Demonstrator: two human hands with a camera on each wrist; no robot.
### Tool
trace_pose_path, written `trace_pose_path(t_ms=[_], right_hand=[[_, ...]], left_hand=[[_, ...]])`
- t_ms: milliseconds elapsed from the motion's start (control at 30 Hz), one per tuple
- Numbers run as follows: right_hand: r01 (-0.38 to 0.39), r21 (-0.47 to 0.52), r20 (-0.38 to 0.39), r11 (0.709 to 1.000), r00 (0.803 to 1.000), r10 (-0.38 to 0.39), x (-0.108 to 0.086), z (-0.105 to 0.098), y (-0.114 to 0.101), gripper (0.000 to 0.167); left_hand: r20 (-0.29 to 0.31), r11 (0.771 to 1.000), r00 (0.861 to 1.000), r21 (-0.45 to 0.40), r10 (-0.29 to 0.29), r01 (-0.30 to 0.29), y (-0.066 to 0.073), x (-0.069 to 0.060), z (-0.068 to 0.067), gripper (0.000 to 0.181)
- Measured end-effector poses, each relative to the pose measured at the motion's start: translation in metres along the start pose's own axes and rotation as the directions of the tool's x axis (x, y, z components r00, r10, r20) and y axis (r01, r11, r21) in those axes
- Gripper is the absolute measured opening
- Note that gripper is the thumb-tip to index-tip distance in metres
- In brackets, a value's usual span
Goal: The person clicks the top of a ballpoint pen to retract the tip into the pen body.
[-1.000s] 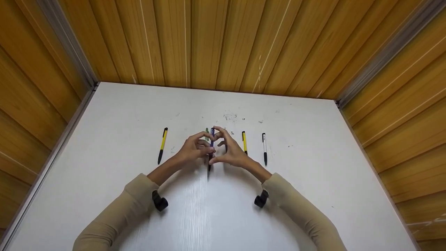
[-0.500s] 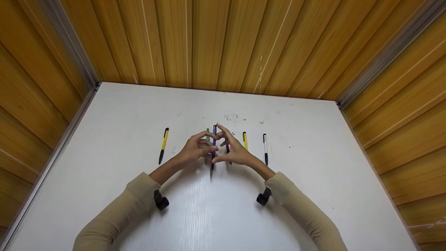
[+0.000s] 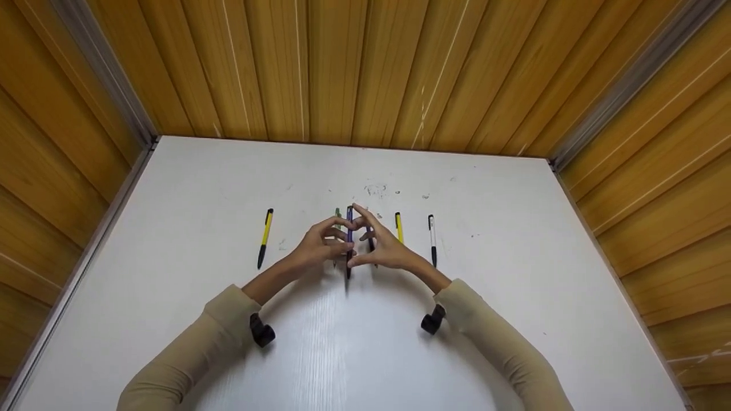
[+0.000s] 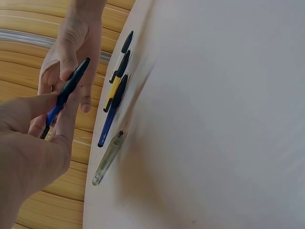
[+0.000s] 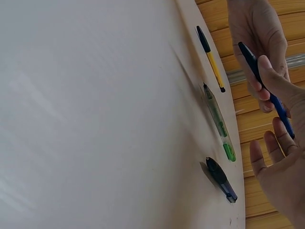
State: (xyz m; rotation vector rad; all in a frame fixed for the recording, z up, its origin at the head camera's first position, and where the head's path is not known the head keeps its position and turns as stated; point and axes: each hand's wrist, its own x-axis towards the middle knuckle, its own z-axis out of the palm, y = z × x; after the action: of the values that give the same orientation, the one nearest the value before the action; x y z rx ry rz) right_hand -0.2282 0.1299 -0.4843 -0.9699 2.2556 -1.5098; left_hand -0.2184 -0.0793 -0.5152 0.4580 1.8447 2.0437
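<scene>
Over the middle of the table, a blue pen (image 3: 349, 228) with a black grip is held up between both hands. My left hand (image 3: 320, 242) pinches its barrel between thumb and fingers. My right hand (image 3: 385, 246) has its thumb on the dark grip part (image 5: 251, 61) and its index fingertip at the top end, the other fingers loosely bent. Behind the hands, a clear green pen (image 4: 108, 157) and another blue pen (image 4: 110, 119) with a black grip lie on the table, partly covered in the head view.
A yellow pen (image 3: 265, 238) with a black grip lies to the left. Another yellow pen (image 3: 400, 227) and a white pen (image 3: 432, 240) lie to the right. All rest on a white table (image 3: 502, 257) with dark marks near the back. Wood-look panels (image 3: 337, 68) surround it.
Over the last second my right index finger has straightened upward to the pen's top end, and the thumb has shifted slightly right. The pen moved slightly right; the left hand keeps its pinch.
</scene>
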Motion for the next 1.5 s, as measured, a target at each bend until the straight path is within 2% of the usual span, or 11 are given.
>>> trace_pose_path(t_ms=[167,500,733,933,1133,1267,1500], right_hand=[[0.0,-0.006,0.017,1.0,1.0,0.0,0.005,0.002,-0.003,0.115],[0.003,-0.011,0.005,1.0,1.0,-0.003,0.006,0.002,0.0,0.116],[-0.004,-0.016,0.0,1.0,1.0,0.004,0.004,0.004,0.001,0.116],[0.002,-0.011,-0.007,1.0,1.0,-0.002,0.004,0.003,0.002,0.109],[-0.006,-0.011,-0.031,1.0,0.999,0.006,-0.001,-0.006,0.002,0.091],[-0.028,-0.014,-0.056,1.0,0.998,0.027,-0.006,-0.013,0.004,0.081],[-0.03,-0.035,-0.078,0.999,0.997,0.028,-0.018,-0.025,0.008,0.073]], left_hand=[[-0.053,0.999,0.998,-0.006,-0.032,0.032,0.001,-0.004,-0.004,0.045],[-0.071,1.0,0.997,-0.012,0.008,-0.009,0.002,-0.004,-0.002,0.046],[-0.083,1.0,0.996,0.02,0.015,-0.014,0.003,-0.005,-0.001,0.044],[-0.122,0.997,0.993,0.075,0.01,-0.001,0.007,-0.007,-0.005,0.043],[-0.213,0.991,0.976,0.114,-0.041,0.066,0.012,-0.01,-0.014,0.047],[-0.259,0.984,0.965,0.158,-0.041,0.084,0.011,-0.011,-0.024,0.047],[-0.325,0.969,0.943,0.204,-0.068,0.14,0.004,-0.009,-0.042,0.045]])
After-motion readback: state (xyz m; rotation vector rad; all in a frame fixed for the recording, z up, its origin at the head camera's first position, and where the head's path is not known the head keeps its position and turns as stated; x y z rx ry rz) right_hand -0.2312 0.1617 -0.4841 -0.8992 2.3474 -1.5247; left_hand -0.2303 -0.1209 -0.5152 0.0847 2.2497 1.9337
